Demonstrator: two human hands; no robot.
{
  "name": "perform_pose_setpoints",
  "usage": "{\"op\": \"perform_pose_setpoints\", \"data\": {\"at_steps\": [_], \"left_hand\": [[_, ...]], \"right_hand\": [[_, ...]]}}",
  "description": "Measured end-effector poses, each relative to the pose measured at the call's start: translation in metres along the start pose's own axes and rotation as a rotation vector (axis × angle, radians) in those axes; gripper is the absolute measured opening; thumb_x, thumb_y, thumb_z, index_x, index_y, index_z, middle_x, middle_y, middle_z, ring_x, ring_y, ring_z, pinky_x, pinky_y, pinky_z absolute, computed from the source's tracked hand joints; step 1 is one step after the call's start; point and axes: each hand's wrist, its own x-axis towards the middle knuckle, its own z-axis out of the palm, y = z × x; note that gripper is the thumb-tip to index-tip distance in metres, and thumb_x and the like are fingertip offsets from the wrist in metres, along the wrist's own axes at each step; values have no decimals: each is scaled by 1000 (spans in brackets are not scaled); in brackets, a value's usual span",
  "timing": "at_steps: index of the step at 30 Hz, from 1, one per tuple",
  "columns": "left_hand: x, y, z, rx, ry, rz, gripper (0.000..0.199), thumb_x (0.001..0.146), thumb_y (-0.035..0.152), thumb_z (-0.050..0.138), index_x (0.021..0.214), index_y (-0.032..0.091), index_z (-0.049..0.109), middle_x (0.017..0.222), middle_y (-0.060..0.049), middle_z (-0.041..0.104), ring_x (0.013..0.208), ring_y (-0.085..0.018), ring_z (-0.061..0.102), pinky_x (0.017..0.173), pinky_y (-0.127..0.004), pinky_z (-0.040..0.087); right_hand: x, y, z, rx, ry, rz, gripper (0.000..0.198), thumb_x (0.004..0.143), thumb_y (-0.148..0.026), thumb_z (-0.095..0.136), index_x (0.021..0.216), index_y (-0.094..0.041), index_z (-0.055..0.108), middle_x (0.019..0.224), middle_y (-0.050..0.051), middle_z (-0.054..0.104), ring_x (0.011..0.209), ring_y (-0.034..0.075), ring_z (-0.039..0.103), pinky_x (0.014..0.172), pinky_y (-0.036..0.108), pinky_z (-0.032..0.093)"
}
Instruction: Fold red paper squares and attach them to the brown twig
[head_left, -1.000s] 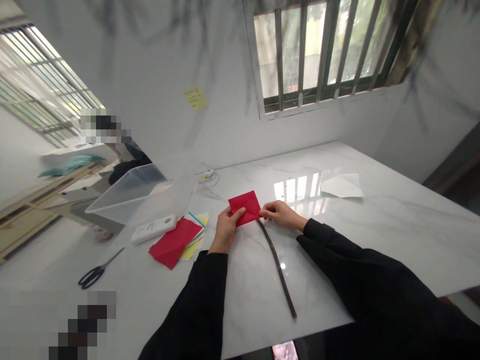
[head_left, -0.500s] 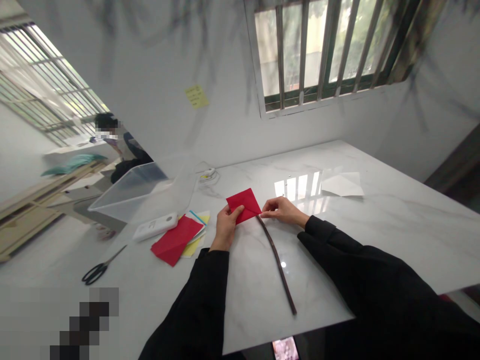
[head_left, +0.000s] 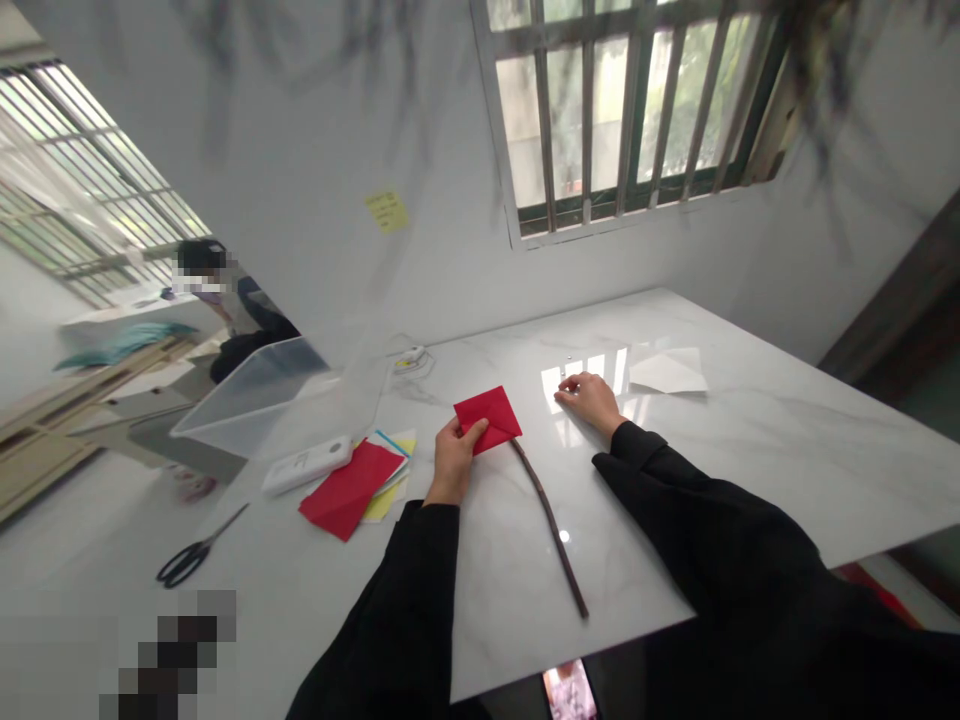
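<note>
My left hand (head_left: 453, 462) is closed on a folded red paper (head_left: 491, 412), thumb on top, its flap lines showing. Below the paper's right corner starts a thin dark brown stick (head_left: 553, 520), which runs along the white marbled table (head_left: 517, 600) toward the front edge. Farther right, my right hand (head_left: 589, 400) is at the table surface, thumb and fingertips pinched together; whatever may be between them is too small to make out. Just beyond its fingertips lie tiny specks (head_left: 569, 358).
At left are red, yellow and white paper sheets (head_left: 352, 490), a white device (head_left: 309, 466), black-handled scissors (head_left: 187, 560) and a clear plastic bin (head_left: 247, 400). A white sheet (head_left: 667, 372) lies at back right. A phone (head_left: 568, 690) sits below the front edge. Another person (head_left: 247, 310) is at far left.
My right hand has left the red paper's right corner and moved right and away to the tiny specks. My left hand still holds the paper. The view has shifted slightly.
</note>
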Motion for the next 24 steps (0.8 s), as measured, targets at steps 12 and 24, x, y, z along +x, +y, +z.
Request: {"op": "perform_pose_setpoints", "data": {"at_steps": [12, 24], "left_hand": [[-5, -3, 0, -61, -37, 1, 53, 60, 39, 92, 101, 11, 72, 92, -10, 78, 87, -24, 74, 88, -38, 57], [-20, -8, 4, 133, -122, 60, 50, 63, 38, 90, 103, 12, 74, 99, -11, 79, 83, -22, 74, 83, -35, 58]], "right_hand": [[-7, -11, -2, -42, -12, -39, 24, 84, -32, 69, 102, -20, 79, 95, 8, 73, 93, 23, 63, 82, 31, 44], [-14, -22, 2, 191, -33, -148, 12, 88, -24, 64, 83, -19, 74, 97, 8, 74, 88, 19, 65, 85, 32, 48]]}}
